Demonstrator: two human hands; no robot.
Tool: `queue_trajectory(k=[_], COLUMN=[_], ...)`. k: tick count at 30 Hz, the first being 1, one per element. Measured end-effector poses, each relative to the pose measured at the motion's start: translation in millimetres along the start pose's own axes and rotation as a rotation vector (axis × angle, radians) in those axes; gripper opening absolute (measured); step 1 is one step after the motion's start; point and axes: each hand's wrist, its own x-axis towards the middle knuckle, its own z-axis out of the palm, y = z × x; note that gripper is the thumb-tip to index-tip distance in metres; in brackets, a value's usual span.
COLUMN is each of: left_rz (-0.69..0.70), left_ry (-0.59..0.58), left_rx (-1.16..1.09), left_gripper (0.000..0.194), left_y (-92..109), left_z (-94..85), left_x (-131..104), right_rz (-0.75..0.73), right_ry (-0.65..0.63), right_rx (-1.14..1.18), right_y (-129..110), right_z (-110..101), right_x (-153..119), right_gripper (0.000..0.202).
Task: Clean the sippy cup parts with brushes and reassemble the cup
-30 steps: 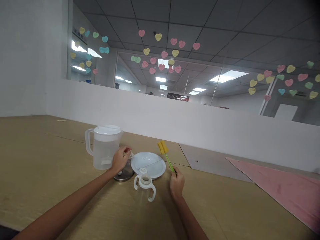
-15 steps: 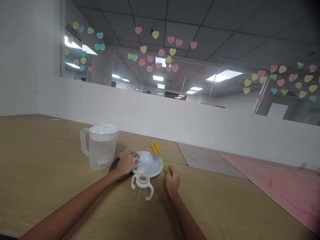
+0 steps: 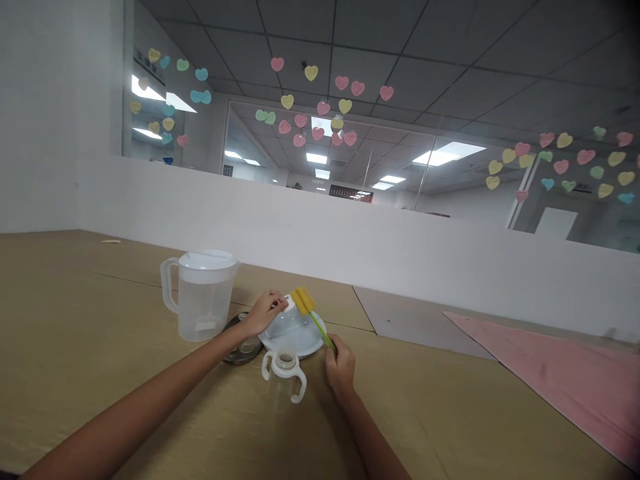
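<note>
My left hand is closed, its fingertips pinching a small white bottle cap above the white plate. My right hand grips the green handle of a sponge brush. The brush's yellow sponge head is right beside the cap; whether they touch I cannot tell. Between my forearms stands a clear bottle, upright and uncapped, with a white collar and two curved handles. Partly behind my left wrist lies a dark round dish with small clear and white pieces in it.
A translucent pitcher with a white lid stands to the left. On the right a pink cloth covers part of the tan table. A low white wall with windows above it runs along the back.
My left hand has lifted the white cap from near the plate's front edge, up and away from me. My right hand has shifted slightly left, bringing the sponge head lower beside the cap.
</note>
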Motion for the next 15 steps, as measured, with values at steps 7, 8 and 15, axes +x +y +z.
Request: queue_trajectory(k=[7, 8, 15], left_rz=[-0.011, -0.026, -0.156], left_ry=[0.199, 0.228, 0.366], left_rx=[-0.096, -0.089, -0.022], left_gripper=[0.038, 0.037, 0.037], left_y=[-9, -14, -54], left_z=[-12.1, -14.4, -13.2], left_x=[-34, -45, -93], right_rz=[-0.229, -0.244, -0.029], right_ry=[0.014, 0.008, 0.092], right_rx=[0.051, 0.04, 0.05], right_y=[3, 3, 5], right_z=[0, -1, -4], right_x=[-4, -4, 1], right_gripper=[0.032, 0.032, 0.029])
